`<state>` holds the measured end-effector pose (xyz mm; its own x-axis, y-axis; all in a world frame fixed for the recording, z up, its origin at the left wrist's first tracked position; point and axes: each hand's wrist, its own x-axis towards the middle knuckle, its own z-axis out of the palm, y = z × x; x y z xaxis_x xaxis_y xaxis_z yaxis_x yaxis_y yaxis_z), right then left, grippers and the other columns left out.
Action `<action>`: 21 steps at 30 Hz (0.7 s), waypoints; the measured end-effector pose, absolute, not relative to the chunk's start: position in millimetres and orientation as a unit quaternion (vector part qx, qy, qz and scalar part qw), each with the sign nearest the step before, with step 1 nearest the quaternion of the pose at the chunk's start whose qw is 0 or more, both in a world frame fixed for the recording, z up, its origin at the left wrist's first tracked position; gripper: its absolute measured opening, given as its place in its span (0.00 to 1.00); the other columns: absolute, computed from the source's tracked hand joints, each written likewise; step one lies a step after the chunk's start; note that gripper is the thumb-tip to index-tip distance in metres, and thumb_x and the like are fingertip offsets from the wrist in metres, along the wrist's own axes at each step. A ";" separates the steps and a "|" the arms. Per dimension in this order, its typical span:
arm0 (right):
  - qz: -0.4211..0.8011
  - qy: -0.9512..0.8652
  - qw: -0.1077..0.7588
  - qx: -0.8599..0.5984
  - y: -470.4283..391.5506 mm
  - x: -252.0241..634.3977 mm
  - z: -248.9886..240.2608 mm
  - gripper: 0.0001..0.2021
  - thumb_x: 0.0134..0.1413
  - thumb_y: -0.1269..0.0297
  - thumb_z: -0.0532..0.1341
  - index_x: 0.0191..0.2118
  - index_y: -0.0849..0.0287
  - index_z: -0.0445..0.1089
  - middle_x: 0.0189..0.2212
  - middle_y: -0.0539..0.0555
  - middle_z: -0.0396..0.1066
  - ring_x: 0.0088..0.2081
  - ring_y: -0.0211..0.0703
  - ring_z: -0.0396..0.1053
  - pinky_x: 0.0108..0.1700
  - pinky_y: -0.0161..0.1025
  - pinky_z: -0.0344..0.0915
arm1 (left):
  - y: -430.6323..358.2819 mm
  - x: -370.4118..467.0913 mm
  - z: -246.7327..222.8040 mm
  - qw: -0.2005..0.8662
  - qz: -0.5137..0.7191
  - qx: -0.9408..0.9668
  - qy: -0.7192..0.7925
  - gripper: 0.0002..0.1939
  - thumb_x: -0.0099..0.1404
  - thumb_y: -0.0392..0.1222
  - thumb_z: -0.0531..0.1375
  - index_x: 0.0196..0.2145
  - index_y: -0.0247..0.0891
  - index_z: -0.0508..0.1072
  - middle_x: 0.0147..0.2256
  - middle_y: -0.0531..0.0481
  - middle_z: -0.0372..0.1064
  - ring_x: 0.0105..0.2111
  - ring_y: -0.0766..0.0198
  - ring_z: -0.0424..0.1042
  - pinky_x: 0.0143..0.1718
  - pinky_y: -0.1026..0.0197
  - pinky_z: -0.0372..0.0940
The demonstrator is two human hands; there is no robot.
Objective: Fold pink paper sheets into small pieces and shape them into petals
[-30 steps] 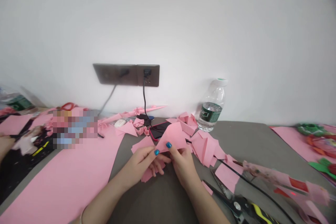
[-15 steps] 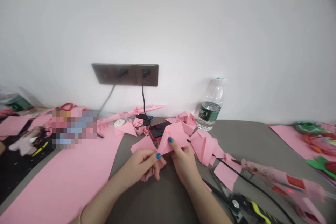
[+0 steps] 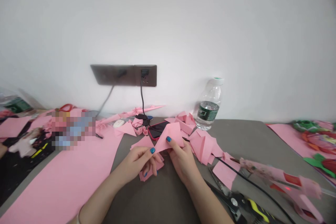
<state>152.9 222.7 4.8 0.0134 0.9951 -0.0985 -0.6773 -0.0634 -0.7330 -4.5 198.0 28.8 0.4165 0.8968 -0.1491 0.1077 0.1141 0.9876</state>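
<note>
Both hands hold one folded piece of pink paper [image 3: 172, 132] above the grey table. My left hand [image 3: 144, 159] pinches its lower left corner between thumb and fingers, with the other fingers curled beneath. My right hand [image 3: 181, 152] grips the right side, its thumb lying flat on the front face. Below my left hand lies a small stack of pink paper squares [image 3: 148, 175]. Just behind the held paper is a phone [image 3: 156, 130] with a red edge. Folded pink paper pieces [image 3: 203, 146] lie to the right of my right hand.
A water bottle [image 3: 208, 106] stands by the wall. On the right lie a pink glue gun [image 3: 286, 178] with its black cord and yellow-black pliers [image 3: 241, 203]. A long pink sheet [image 3: 78, 171] covers the left. Cables hang from the wall socket [image 3: 145, 76].
The held paper has tilted, and its left part now looks narrower, tapering towards my left hand. Both hands have shifted slightly left in view. More of the stack beneath my left hand shows.
</note>
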 end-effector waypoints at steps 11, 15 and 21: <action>0.639 -0.372 0.578 -0.344 219.4 153.9 -6.9 0.16 0.50 0.52 0.66 0.26 0.61 0.69 0.20 0.48 0.65 0.23 0.36 0.60 0.26 0.34 0.57 | 197.5 -0.1 31.1 0.631 0.306 0.564 0.436 0.23 0.67 0.60 0.52 0.30 0.35 0.66 0.29 0.42 0.78 0.13 0.73 0.65 0.12 0.72 0.52; 0.620 -0.392 0.568 -0.373 218.9 153.8 -1.3 0.17 0.45 0.51 0.68 0.26 0.60 0.68 0.19 0.47 0.64 0.22 0.36 0.57 0.25 0.34 0.55 | 197.8 -0.2 31.9 0.621 0.302 0.573 0.443 0.22 0.67 0.59 0.53 0.29 0.35 0.65 0.27 0.43 0.78 0.11 0.75 0.60 0.11 0.72 0.51; 0.600 -0.400 0.542 -0.431 215.9 154.7 9.5 0.17 0.43 0.52 0.69 0.25 0.60 0.67 0.19 0.47 0.65 0.22 0.36 0.58 0.25 0.35 0.55 | 197.3 -0.5 31.4 0.634 0.302 0.562 0.438 0.23 0.65 0.61 0.54 0.30 0.34 0.67 0.25 0.43 0.77 0.11 0.74 0.60 0.12 0.71 0.52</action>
<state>154.7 215.9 9.5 -0.0412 0.9956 -0.0837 -0.3049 -0.0923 -0.9479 -0.5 197.3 31.4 0.4352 0.8742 -0.2156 0.1093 0.1864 0.9764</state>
